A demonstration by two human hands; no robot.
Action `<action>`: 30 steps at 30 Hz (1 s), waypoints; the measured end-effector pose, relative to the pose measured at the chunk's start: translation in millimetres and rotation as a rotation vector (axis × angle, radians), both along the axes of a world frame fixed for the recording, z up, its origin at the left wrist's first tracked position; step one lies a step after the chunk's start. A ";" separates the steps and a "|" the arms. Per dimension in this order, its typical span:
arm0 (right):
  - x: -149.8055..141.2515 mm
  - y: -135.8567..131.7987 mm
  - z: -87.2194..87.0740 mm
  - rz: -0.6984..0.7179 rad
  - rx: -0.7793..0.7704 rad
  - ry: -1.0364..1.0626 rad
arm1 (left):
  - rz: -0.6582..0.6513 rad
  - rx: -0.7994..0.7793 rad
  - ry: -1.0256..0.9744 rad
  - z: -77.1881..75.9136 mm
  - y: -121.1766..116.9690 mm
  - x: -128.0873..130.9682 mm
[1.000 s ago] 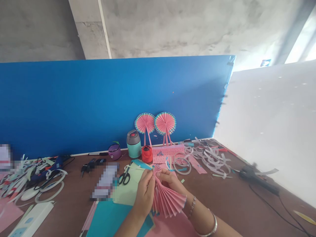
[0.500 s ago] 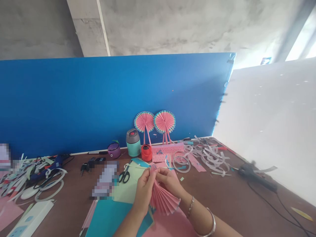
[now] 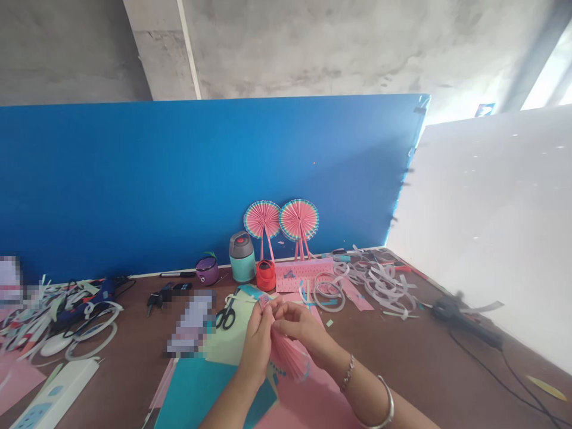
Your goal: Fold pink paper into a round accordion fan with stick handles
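Note:
A pleated pink paper fan [image 3: 289, 356] with a blue-edged rim hangs below both hands, its folds gathered at the top. My left hand [image 3: 258, 341] pinches that gathered end between thumb and fingers. My right hand [image 3: 300, 326] is closed on the folds close beside it, fingertips near the left thumb. Beneath them lie a pink paper sheet [image 3: 308, 399], a teal sheet [image 3: 196, 387] and a pale green sheet [image 3: 236, 333]. Black-handled scissors [image 3: 226, 316] rest on the green sheet, left of my left hand.
Two round pink fans [image 3: 299, 219] lean on the blue partition [image 3: 134, 185]. Before them stand a teal flask [image 3: 242, 262], a red container [image 3: 266, 276] and a purple pot [image 3: 207, 271]. White paper strips [image 3: 388, 286] tangle at right; a power strip [image 3: 58, 393] lies front left.
My left hand and the gathered end have shifted slightly left. The fan's pleats have drawn closer together, its lower edge moving left. My right hand's fingers now curl nearer the folds.

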State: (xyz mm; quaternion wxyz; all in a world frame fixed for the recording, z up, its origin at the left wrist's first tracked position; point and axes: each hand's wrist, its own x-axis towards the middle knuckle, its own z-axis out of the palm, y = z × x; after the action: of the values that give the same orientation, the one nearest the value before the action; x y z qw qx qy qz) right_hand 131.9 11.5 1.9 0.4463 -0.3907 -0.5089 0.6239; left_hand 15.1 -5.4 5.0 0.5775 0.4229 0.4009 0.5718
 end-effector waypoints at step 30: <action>20.0 5.5 -1.8 0.157 -0.174 -0.304 | 0.096 -0.026 -0.397 12.7 14.9 -15.6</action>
State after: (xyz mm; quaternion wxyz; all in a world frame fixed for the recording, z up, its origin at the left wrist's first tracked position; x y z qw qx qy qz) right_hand 151.9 17.0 0.0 0.2788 -0.4768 -0.5434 0.6322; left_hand -0.6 9.4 17.7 0.6226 0.2746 0.3064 0.6656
